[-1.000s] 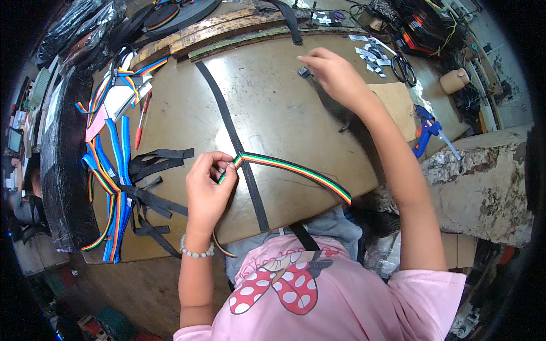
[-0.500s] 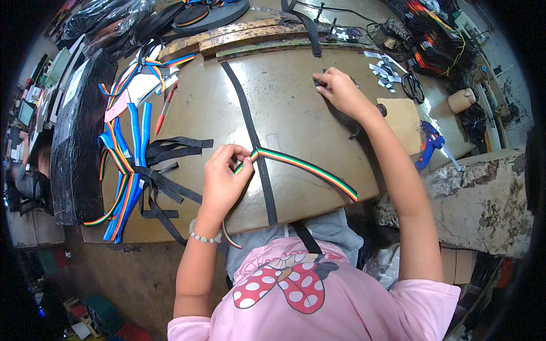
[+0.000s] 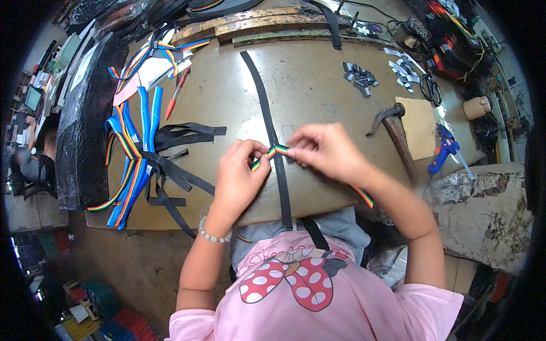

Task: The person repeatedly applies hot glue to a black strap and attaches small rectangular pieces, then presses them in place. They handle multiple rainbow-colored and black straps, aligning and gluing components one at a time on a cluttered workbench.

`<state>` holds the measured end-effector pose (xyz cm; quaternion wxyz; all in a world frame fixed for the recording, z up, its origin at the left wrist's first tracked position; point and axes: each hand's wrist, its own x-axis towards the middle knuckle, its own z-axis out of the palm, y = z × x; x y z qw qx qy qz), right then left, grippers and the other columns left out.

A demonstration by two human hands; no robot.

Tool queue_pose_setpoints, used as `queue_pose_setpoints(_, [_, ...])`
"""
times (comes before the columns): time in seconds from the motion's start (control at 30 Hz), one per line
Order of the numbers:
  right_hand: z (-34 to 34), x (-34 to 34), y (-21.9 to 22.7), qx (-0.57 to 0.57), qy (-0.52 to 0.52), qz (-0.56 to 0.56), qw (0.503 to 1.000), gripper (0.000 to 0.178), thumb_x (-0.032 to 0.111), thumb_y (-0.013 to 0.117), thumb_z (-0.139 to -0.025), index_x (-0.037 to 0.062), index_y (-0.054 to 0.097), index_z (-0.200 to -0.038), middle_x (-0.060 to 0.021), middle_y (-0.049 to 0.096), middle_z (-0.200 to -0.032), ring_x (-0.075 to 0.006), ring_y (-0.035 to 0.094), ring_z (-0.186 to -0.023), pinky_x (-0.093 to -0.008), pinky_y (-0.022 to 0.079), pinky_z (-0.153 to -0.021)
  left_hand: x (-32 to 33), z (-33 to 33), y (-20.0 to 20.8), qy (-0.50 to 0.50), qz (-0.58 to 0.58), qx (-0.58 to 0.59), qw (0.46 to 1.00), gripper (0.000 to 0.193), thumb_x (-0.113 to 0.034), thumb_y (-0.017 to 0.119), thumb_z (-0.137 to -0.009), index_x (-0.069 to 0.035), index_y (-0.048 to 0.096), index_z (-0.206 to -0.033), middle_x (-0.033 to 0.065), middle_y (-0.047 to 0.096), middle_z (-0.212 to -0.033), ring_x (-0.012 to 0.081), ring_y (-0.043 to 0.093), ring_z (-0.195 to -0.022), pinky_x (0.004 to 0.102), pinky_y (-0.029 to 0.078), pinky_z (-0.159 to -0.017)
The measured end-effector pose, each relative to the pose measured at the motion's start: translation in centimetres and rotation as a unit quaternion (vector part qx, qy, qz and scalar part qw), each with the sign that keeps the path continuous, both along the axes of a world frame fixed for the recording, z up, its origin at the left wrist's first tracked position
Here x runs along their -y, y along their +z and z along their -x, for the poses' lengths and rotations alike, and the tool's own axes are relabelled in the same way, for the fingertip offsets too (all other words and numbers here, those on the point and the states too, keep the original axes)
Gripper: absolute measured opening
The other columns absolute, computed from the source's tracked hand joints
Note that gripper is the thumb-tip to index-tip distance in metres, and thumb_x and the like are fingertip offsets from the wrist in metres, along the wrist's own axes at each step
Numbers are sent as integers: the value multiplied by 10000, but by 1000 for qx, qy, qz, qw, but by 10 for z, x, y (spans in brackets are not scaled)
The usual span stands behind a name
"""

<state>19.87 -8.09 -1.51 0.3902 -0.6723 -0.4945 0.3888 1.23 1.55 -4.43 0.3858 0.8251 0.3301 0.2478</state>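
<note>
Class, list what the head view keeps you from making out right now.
Head view: part of the striped ribbon, hidden by the right hand.
Head view: anything else that hand might grip, hidden by its own fingers.
Head view: the rest of the black strap roll, cut off by the top edge.
Head view: small grey pieces, too small to identify.

On the table (image 3: 335, 102), a ribbon (image 3: 278, 150) lies across a strap (image 3: 264, 108), between the left hand (image 3: 239, 173) and the right hand (image 3: 322, 149). Left of the strap lie a pen (image 3: 178, 94) and, farther left, a ribbon bundle (image 3: 136, 156); right of it lie a hammer (image 3: 396, 131), then cardboard (image 3: 420, 128), with scissors (image 3: 430, 89) behind it and a glue gun (image 3: 443, 152) to its right. Boards (image 3: 250, 31) lie along the back.
</note>
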Motion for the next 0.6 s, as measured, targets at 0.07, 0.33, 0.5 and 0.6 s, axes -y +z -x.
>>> queue_pose_setpoints(0.07, [15, 2, -11, 5, -43, -21, 999, 148, 103, 717, -865, -33, 708, -922, -181, 713, -784, -210, 702, -692, -326, 546, -657, 3, -1, 1, -3, -16, 15, 1000, 104, -42, 705, -797, -1, 661, -882, 92, 632, -803, 166, 556, -629, 294, 463, -596])
queue_pose_setpoints(0.33, [20, -2, -28, 157, -44, -108, 981, 117, 125, 698, -872, 11, 690, -896, -150, 659, -857, -299, 655, -728, -385, 523, -661, 12, 13, 17, -42, -180, -66, 981, 181, -42, 673, -808, -14, 644, -984, 116, 639, -980, 303, 626, -913, 421, 500, -789])
queue_pose_setpoints(0.5, [26, -2, -32, 181, -71, -113, 974, 120, 139, 680, -884, 21, 673, -906, -145, 662, -866, -311, 660, -748, -398, 526, -674, 42, 41, 30, -194, -201, -60, 958, 461, -67, 692, -750, 15, 599, -1193, 179, 571, -1259, 349, 540, -1187, 459, 433, -1011])
queue_pose_setpoints(0.6, [27, -2, -31, 222, -70, -118, 965, 112, 140, 672, -888, 29, 665, -901, -141, 658, -870, -315, 662, -769, -401, 528, -686, 48, 50, 29, -234, -124, -120, 957, 623, -114, 726, -725, 2, 535, -1306, 192, 504, -1357, 358, 476, -1279, 451, 404, -1071])
